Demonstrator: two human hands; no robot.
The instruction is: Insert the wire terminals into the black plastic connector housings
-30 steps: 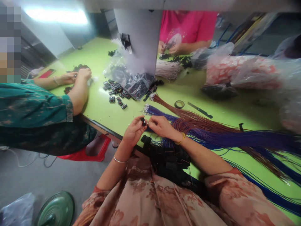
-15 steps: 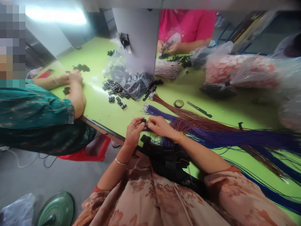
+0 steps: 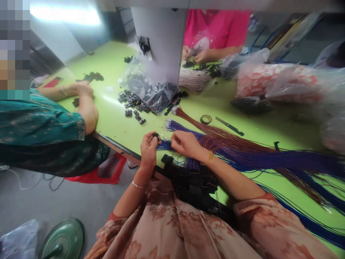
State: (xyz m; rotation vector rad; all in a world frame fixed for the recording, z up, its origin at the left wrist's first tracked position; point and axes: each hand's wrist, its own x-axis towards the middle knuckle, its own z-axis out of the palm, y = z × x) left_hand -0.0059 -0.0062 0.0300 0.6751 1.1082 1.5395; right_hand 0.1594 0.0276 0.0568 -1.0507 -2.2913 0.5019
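Observation:
A small black plastic connector [image 3: 155, 136] is pinched between the thumb and fingers of my left hand [image 3: 148, 148], over the table's front edge. Just to its right, my right hand [image 3: 185, 144] is closed, its fingertips turned toward the left; whether a wire is in them I cannot tell. Below and between the hands lie the ends of blue wires [image 3: 163, 145]. A purple wire bundle [image 3: 248, 154] passes beneath my right wrist, with a brown wire bundle [image 3: 195, 126] behind it. Black parts with wires [image 3: 194, 181] are heaped at the edge against my body.
Several black connectors [image 3: 132, 100] lie beyond my hands beside a clear bag of dark parts [image 3: 159, 99]. A tape roll [image 3: 206, 119] and a flat blade [image 3: 229, 126] rest behind the wires. One co-worker [image 3: 54, 118] sits left; another in pink [image 3: 215, 32] works across the table.
My hands have drawn apart. The left one moved slightly left with the black connector, and the right one moved a little right, away from it.

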